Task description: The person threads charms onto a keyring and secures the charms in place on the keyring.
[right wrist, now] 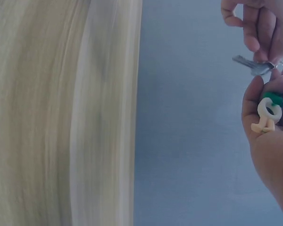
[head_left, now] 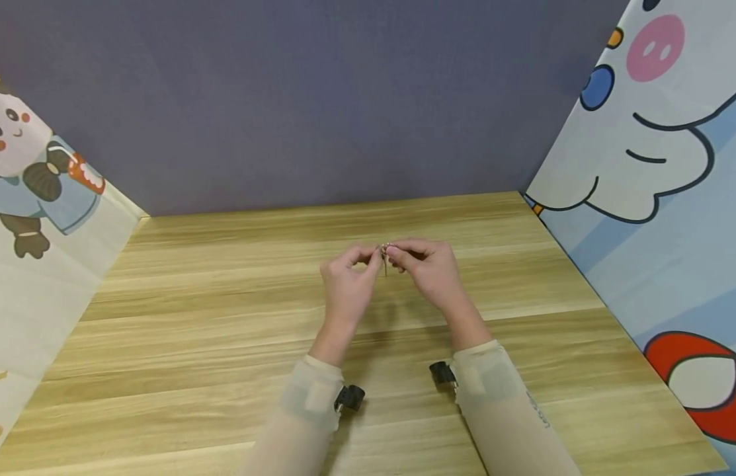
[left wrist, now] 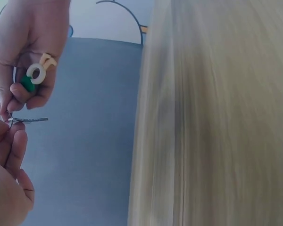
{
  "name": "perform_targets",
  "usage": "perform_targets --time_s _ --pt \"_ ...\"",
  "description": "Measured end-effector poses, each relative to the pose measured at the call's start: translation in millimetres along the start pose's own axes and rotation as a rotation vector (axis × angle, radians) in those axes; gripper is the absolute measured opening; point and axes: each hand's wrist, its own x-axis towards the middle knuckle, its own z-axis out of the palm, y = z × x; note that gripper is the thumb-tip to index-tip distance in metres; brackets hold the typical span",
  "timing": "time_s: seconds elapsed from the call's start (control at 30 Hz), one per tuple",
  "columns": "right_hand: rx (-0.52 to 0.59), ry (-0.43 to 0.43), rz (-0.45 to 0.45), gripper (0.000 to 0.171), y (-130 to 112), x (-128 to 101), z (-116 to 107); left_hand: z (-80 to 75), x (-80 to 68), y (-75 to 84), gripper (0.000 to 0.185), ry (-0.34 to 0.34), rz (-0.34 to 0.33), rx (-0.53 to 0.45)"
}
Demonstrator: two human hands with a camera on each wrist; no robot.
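Observation:
Above the middle of the wooden table (head_left: pixel 225 344), both hands meet fingertip to fingertip. My left hand (head_left: pixel 369 257) pinches the head of a small silver key (head_left: pixel 384 263), whose blade sticks out sideways in the wrist views (left wrist: pixel 32 120) (right wrist: pixel 249 64). My right hand (head_left: pixel 396 254) curls round a small charm (right wrist: pixel 268 113), which has a white ring, a green part and a cream figure. The charm (left wrist: pixel 37 74) lies against that hand's palm. Its fingertips touch the key's ring where the two hands join. The ring itself is mostly hidden by fingers.
A plain grey-blue wall (head_left: pixel 320 99) stands behind the table. Cartoon-printed panels close in the left side (head_left: pixel 40 218) and the right side (head_left: pixel 659 185). A small black camera is strapped to each wrist (head_left: pixel 348 396) (head_left: pixel 442 373).

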Motion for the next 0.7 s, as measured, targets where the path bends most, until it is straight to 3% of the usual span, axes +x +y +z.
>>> perform_targets --time_s 0.17,0.27,0.43,0.7 --pt "-0.067 -0.014 -0.041 0.017 -3 -1 -2 -2.4 -0.1 -1.3 0.008 -0.012 0.183 0.189" --pt "-0.146 -0.018 -0.102 0.017 -6 -2 -2 -4.3 0.9 1.2 0.009 -0.01 0.256 0.305" --pt "-0.255 -0.02 -0.165 0.015 -14 -3 -3 -7.5 3.4 6.3 0.008 -0.002 0.35 0.433" --pt "-0.365 -0.05 -0.224 0.012 -23 -4 -7 -10.6 5.8 5.0 0.006 0.015 0.57 0.618"
